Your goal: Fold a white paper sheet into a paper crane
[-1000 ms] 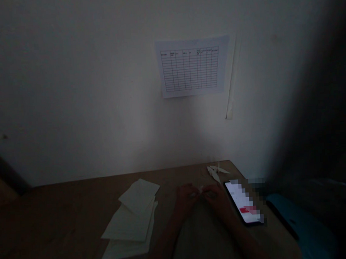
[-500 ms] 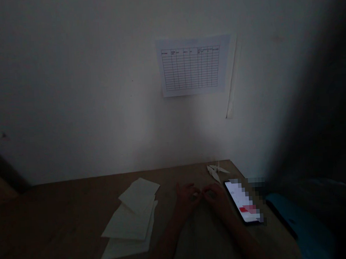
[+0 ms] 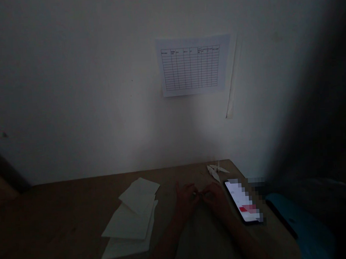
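Observation:
In the dim head view my left hand [image 3: 186,198] and my right hand [image 3: 214,197] meet over the table, fingertips pinched together. A small pale bit of folded paper [image 3: 195,193] shows between them; most of it is hidden by the fingers, and its shape is too dark to make out. The left hand is closed at thumb and forefinger, with one finger raised. My right hand is closed too, its fingertips touching the left's. Just beyond the right hand lie folded paper cranes [image 3: 214,173], white with pointed wings.
Left of my hands, several white paper sheets [image 3: 128,220] overlap on the brown table [image 3: 64,216]. A phone [image 3: 243,203] with a lit screen lies at the right. A printed chart [image 3: 191,68] hangs on the wall behind. Past the table's right edge is a blue seat [image 3: 305,227].
The fingertips of both hands have shifted slightly against each other around the small paper. The sheets, cranes and phone stay where they were.

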`<state>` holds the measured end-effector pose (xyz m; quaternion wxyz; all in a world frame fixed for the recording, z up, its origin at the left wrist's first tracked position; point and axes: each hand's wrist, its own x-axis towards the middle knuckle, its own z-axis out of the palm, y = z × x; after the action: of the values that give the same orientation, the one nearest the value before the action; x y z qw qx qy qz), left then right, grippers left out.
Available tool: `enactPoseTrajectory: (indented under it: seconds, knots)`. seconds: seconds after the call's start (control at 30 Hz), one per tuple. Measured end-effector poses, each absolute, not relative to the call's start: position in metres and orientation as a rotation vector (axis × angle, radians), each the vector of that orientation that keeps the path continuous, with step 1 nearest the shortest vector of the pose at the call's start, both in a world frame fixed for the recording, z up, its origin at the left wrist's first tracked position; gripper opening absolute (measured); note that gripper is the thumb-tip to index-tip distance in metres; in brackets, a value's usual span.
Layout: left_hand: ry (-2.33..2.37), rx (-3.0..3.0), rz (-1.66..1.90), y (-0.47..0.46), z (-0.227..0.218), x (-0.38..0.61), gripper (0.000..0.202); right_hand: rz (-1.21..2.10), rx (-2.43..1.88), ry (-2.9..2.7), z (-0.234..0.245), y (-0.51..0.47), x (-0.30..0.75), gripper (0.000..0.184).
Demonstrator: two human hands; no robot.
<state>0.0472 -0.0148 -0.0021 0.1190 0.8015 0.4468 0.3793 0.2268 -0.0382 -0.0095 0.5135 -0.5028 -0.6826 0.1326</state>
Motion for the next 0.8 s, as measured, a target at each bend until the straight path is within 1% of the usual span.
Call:
enactPoseTrajectory:
  seconds: [0.13,0.27,0.57,0.8]
  knots:
    - [1.315,2.339,1.114,-0.016,0.0,0.047,0.012,0.304,-1.199,-1.651,-0.009,-0.038,0.228,0.014]
    - [1.263,2.357,1.143,-0.013,-0.002,0.047,0.009,0.296,-1.211,-1.607,-0.012,-0.037,0.229,0.011]
    - [1.263,2.288,1.115,-0.012,-0.001,0.045,0.014,0.373,-1.217,-1.631,-0.012,-0.036,0.233,0.009]
    - [1.21,2.317,1.068,-0.006,0.0,0.039,0.011,0.467,-1.263,-1.533,-0.012,-0.035,0.232,0.006]
